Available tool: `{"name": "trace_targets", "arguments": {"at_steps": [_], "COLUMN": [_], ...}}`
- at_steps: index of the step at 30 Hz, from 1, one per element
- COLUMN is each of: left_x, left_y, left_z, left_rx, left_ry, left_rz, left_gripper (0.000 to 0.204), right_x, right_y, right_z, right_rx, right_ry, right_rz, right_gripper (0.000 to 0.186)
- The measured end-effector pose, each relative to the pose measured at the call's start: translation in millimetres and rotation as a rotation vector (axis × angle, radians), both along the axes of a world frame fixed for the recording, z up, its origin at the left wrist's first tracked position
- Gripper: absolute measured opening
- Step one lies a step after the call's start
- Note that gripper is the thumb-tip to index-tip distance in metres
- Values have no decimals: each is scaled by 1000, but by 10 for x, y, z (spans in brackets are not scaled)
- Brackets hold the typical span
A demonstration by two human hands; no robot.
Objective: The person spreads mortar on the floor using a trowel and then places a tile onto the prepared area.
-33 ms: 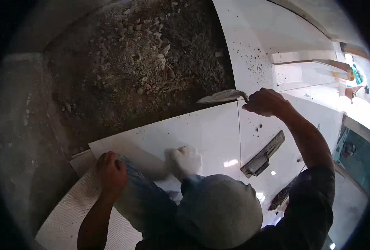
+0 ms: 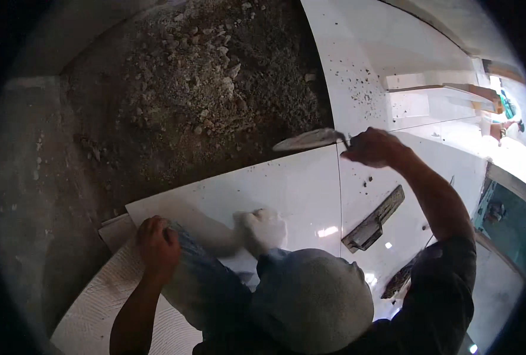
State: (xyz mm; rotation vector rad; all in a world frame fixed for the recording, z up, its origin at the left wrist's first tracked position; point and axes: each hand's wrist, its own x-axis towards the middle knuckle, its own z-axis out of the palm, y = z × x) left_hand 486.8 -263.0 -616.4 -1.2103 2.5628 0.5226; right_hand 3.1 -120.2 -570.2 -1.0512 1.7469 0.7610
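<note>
My right hand is closed round the handle of a pointed trowel. Its blade reaches left past the corner of the white floor tiles and over bare rubble ground. Bent over my knee in blue jeans, my left hand has its fingers curled in, and I see nothing in it; its fingertips are hidden. To the right lies a flat rectangular trowel, smeared with mortar, on the white tile. A surface with combed ridges of adhesive extends beneath my left forearm.
Crumbs of mortar are scattered over the tiles beyond my right hand. A grey wall borders the rubble on the left. At the far right is a bright opening, with a greenish glossy panel nearer.
The pointed trowel and my right hand have shifted slightly left, the blade reaching a bit farther over the rubble. My left hand has stayed in place.
</note>
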Motion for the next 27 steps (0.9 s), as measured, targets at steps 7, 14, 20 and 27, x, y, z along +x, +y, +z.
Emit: {"name": "trace_targets", "arguments": {"at_steps": [7, 14, 20, 27], "left_x": [-2, 46, 53, -21], "left_y": [-3, 30, 28, 36], "left_z": [-51, -25, 5, 99], "left_rx": [17, -11, -15, 1], "left_ry": [61, 44, 48, 94], "left_rz": [19, 10, -15, -60], "left_gripper": [25, 23, 25, 18], "right_x": [-215, 26, 729, 1734], "right_y": [156, 223, 777, 83], "right_z": [-154, -217, -802, -891], "right_rx": [-2, -279, -762, -964], "right_ry": [42, 100, 20, -36], "right_rz": [49, -39, -234, -1029], "right_gripper": [49, 45, 26, 27]}}
